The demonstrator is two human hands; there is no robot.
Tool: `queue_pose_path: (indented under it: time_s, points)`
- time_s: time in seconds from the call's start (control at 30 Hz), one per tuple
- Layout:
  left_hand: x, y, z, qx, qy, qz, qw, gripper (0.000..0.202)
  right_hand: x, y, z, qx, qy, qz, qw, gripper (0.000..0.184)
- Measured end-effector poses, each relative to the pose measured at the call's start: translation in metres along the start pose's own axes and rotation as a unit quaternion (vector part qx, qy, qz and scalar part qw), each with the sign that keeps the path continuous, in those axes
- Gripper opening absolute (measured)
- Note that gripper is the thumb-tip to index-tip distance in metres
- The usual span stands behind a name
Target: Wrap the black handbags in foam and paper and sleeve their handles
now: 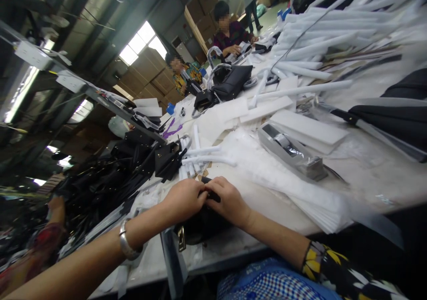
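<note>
Heaped black bags [128,155], a cluttered worktable [362,182] and stacked cartons [135,78] mark a workshop.

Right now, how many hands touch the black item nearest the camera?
2: the left hand and the right hand, close together on the black item; none seems hidden.

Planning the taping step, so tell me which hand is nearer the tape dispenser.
Right. The right hand is left of the tape dispenser and closer to the camera; the left hand is farther left, beyond the right hand.
</note>
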State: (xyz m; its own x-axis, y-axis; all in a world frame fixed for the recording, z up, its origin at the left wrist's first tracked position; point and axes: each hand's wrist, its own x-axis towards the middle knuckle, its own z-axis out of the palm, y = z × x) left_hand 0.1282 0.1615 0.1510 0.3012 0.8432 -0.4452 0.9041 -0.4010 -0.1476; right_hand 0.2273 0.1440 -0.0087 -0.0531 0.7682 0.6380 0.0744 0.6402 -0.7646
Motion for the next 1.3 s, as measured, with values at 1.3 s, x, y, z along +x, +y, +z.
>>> queue_pose_path:
  time_s: [1.3]
  points:
    - [-0.027, -0.029, 0.045, -0.091, 0.149, 0.001, 0.985, 0.036, 0.006, -0.014, -0.025, 0.072, -0.025, 0.206, 0.976, 0.013]
